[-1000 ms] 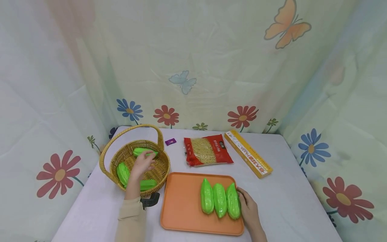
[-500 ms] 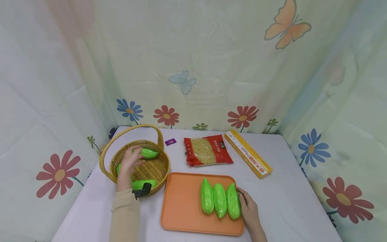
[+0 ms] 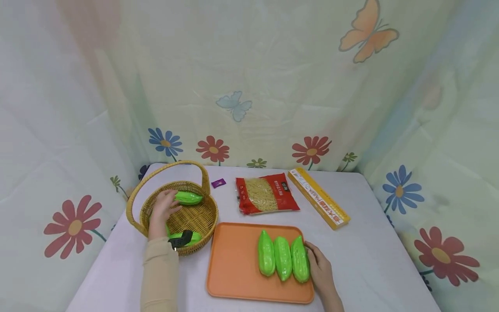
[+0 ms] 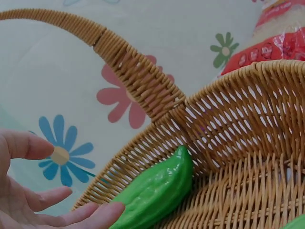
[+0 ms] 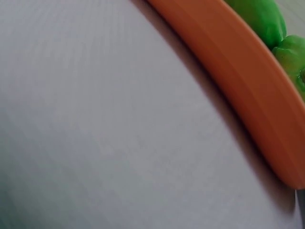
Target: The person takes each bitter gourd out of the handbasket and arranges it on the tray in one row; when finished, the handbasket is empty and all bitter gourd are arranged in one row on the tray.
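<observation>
In the head view, my left hand (image 3: 164,206) is inside the left part of the wicker basket (image 3: 212,219), fingers spread and nothing held. Close to its fingers lies a green bitter melon (image 3: 189,198) against the basket's back wall; the left wrist view shows this melon (image 4: 159,188) beyond the fingertips (image 4: 114,210). Another bitter melon (image 3: 195,238) is at the basket's front, partly behind the wrist strap. My forearm mostly hides a third. My right hand (image 3: 322,271) rests at the right rim of the orange tray (image 3: 234,260), beside the rightmost bitter melon (image 3: 300,262); its grip cannot be told.
Two more bitter melons, a middle one (image 3: 283,258) and a left one (image 3: 267,255), lie side by side on the tray. Behind it are a red pasta bag (image 3: 267,193), a yellow pasta box (image 3: 319,198) and a small purple packet (image 3: 218,183). The basket's handle (image 3: 167,167) arches high.
My left hand has moved left within the basket, off the back bitter melon, which it partly covered before. The left bitter melon has become mostly hidden. My right hand stays at the tray rim.
</observation>
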`<state>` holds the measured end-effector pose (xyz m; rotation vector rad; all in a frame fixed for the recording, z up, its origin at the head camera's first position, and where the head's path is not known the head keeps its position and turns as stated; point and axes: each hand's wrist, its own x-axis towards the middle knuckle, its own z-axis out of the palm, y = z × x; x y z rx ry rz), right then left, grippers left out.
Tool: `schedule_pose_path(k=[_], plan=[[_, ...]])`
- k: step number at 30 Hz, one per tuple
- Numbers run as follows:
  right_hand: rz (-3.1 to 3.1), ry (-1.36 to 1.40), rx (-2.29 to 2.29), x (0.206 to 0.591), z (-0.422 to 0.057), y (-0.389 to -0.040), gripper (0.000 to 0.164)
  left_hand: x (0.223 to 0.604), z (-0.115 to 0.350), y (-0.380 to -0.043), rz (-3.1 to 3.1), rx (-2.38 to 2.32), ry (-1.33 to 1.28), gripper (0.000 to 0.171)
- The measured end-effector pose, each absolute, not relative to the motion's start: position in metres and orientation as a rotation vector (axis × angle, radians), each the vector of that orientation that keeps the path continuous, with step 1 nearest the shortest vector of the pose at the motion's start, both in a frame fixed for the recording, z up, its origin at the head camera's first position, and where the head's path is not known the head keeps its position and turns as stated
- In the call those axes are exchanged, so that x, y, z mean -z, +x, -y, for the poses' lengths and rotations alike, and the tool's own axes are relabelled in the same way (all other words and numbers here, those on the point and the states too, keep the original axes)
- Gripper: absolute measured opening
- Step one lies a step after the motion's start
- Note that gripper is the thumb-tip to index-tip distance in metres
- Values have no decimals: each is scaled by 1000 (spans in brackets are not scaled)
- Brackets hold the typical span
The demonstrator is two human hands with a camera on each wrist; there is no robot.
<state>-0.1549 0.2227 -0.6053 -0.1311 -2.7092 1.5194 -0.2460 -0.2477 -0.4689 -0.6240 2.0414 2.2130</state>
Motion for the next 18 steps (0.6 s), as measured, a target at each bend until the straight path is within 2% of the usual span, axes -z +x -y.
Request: schedule_pose_path(k=[13,18], plan=[[2729,-158,-1525,603,-222,-154,45,503,250,-263,-1906,-2278,-781,73],[2730,-155,-1514,602,-222,-154,44,520,244,-273,-1888,-2313,-810,84]])
